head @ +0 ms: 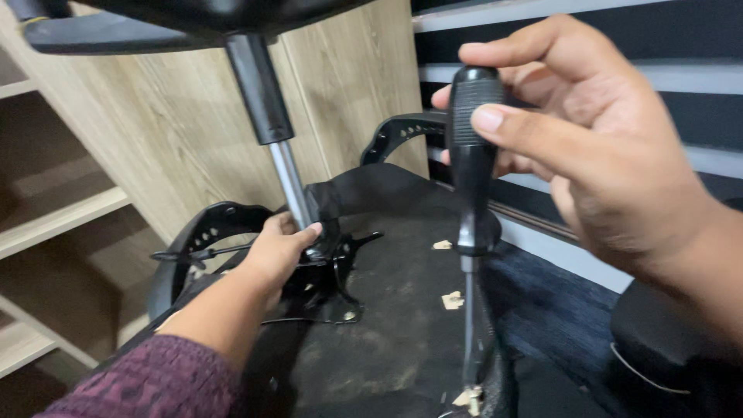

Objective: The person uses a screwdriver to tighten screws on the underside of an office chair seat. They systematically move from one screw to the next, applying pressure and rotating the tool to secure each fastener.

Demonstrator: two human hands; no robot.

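An office chair lies upside down, its black seat underside facing me. My right hand grips the black handle of a screwdriver held upright; its metal shaft reaches down to the seat's near edge. My left hand rests on the black metal mechanism plate at the foot of the chair's gas cylinder, fingers curled around it. The cylinder rises toward the chair base at the top.
Two black armrest loops stick up at either side of the seat. Wooden shelves stand at the left, a striped wall panel at the right. Small pale scraps lie on the seat.
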